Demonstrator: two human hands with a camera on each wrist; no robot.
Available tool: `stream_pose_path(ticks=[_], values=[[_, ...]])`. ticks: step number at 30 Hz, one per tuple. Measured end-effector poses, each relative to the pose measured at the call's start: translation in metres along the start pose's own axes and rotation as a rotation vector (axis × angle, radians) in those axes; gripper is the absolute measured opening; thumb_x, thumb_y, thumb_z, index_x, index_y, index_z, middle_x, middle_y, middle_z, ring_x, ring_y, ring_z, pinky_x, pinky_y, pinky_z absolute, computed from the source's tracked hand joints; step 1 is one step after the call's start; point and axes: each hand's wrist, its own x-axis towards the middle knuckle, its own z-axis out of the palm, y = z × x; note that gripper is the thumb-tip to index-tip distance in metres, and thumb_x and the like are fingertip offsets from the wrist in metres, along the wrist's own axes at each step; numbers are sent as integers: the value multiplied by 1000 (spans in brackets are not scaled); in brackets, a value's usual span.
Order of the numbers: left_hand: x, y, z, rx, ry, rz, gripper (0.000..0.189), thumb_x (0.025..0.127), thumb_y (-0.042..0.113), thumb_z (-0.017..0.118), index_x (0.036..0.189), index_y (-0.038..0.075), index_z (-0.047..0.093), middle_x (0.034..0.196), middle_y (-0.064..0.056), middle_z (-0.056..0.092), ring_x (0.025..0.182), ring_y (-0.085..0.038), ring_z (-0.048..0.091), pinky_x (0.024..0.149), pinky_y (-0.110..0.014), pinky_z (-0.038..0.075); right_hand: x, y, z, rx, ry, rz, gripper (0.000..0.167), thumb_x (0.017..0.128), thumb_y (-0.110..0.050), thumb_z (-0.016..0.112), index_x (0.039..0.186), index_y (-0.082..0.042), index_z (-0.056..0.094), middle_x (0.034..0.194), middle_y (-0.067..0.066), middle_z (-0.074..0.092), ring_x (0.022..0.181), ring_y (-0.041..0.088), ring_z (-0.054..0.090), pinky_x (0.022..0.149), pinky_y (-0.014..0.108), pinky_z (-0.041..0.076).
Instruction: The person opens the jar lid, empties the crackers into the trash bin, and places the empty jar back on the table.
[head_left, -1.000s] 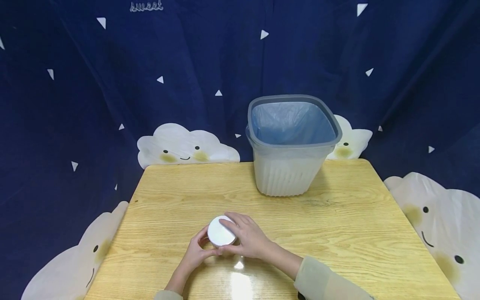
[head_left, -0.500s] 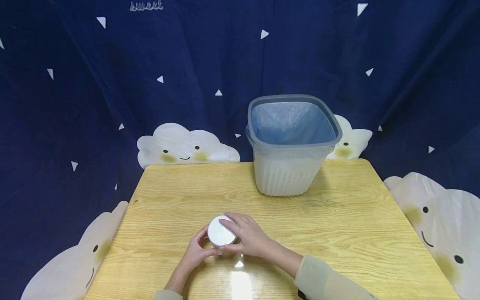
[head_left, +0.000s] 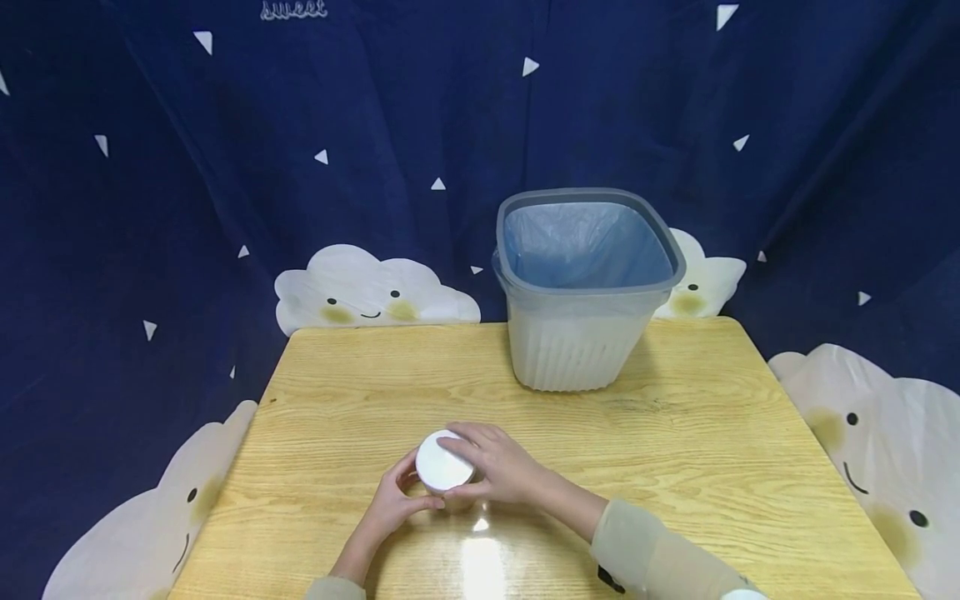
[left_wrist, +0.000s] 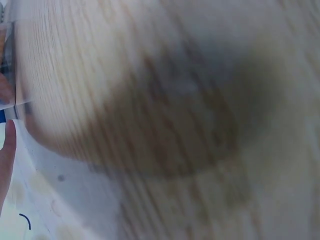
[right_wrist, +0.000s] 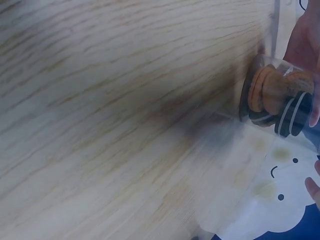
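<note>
A clear jar (right_wrist: 267, 122) with a round white lid (head_left: 441, 463) stands on the wooden table near its front middle. Several cookies (right_wrist: 259, 90), tan and dark sandwich ones, lie inside it. My left hand (head_left: 390, 502) grips the jar from the left, thumb in front and fingers behind. From the right, my right hand (head_left: 501, 468) holds the lid, its fingers over the top and far rim, its thumb at the near edge. In the left wrist view, only a finger (left_wrist: 7, 155) and a slice of the jar show at the left edge.
A translucent white bin (head_left: 576, 346) with a grey-blue rim and a bag liner stands at the back right of the table (head_left: 360, 375). Behind hangs a dark blue curtain (head_left: 420, 100) with white triangles and smiling clouds.
My right hand and forearm have shifted very slightly, with the thumb a little farther right along the lid's near edge. The left hand and the jar look the same.
</note>
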Motion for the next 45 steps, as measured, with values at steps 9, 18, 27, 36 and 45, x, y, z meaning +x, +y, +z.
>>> stream_pose_path(ticks=[9,18,27,36,45], values=[[1,3,1,-58,26,-70,81,65,-1,78,136,3,39,133,-15,46,111,-2,46,99,-49,33,3,6,-2,-5,-9,-53,73,76,-56,63,136,-20,42,139,7,40,126,24,40,102,45,34],[1,1,1,-63,27,-81,82,65,-2,78,137,3,38,133,-14,46,112,-3,47,99,-49,33,5,11,-2,1,-22,-98,73,75,-52,67,136,-21,41,139,6,40,126,20,39,103,44,32],[1,1,1,-52,24,-87,80,66,-3,77,136,3,38,133,-13,47,112,-3,46,99,-49,33,8,15,-6,17,-65,-138,73,76,-51,66,136,-20,41,140,6,40,126,21,40,103,44,33],[1,-1,1,-55,24,-81,80,67,-2,76,137,5,38,134,-13,46,115,-10,45,99,-49,33,12,21,-9,42,-93,-192,71,76,-49,66,137,-20,41,141,5,38,127,21,38,104,42,31],[0,3,1,-59,18,-93,81,67,-2,76,138,4,36,135,-14,45,113,-2,45,100,-50,31,16,27,-12,48,-144,-237,67,83,-54,56,138,-21,37,143,5,36,129,20,36,104,44,31]])
